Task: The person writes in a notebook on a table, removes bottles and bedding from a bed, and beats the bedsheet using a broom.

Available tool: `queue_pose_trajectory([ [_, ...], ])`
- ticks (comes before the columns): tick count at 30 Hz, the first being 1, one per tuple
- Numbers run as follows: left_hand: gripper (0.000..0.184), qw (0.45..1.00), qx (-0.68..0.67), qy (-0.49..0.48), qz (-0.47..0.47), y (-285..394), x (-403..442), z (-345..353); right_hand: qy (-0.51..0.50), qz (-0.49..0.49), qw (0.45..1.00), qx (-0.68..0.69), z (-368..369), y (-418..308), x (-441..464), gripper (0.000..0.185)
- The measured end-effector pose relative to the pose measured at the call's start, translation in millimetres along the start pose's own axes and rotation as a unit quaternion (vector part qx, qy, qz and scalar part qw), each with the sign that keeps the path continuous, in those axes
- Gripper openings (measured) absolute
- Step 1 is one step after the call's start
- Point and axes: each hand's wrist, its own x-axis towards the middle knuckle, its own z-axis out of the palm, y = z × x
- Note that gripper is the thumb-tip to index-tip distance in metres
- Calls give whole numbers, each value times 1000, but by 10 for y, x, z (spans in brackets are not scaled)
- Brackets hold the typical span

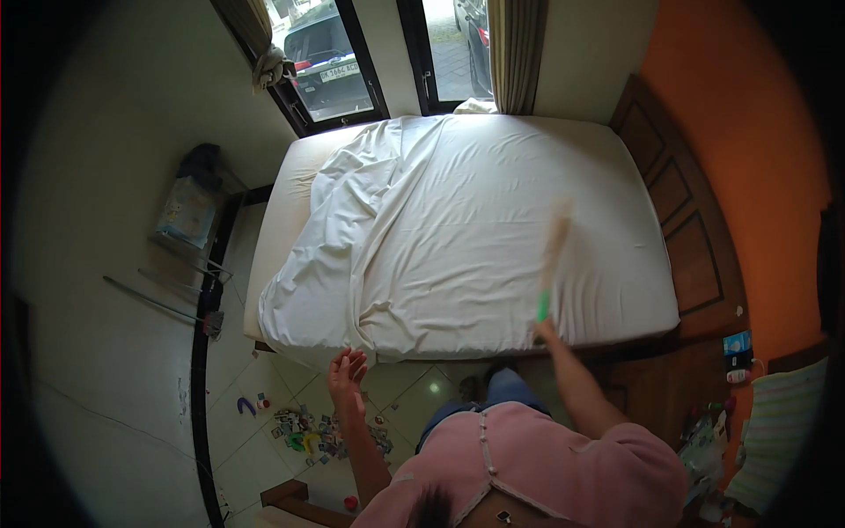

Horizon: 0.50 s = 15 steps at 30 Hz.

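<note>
My right hand (543,332) is wrapped around the green handle of a short tan hand broom (554,242). Its far end is smeared by motion over the right half of the bed. A white sheet (475,238) covers most of the mattress (277,220), smooth on the right and bunched into folds on the left. Close to the bed's front edge, my left hand (347,374) is raised with its fingers loosely bent and apart, holding nothing.
Many small scattered items (317,436) lie on the tiled floor at the lower left. A long-handled broom (158,299) and a chair (189,216) stand along the left wall. A wooden headboard (682,211) borders the bed's right side; windows (334,79) are behind.
</note>
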Motion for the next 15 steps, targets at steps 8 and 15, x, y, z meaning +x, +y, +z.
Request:
queue_pose_trajectory([
  [8,24,999,-11,25,31,163,141,496,-135,-323,883,-313,-810,-1404,-1052,29],
  [15,23,997,-35,46,48,39,263,986,164,-61,984,44,-2441,-1493,79,16],
])
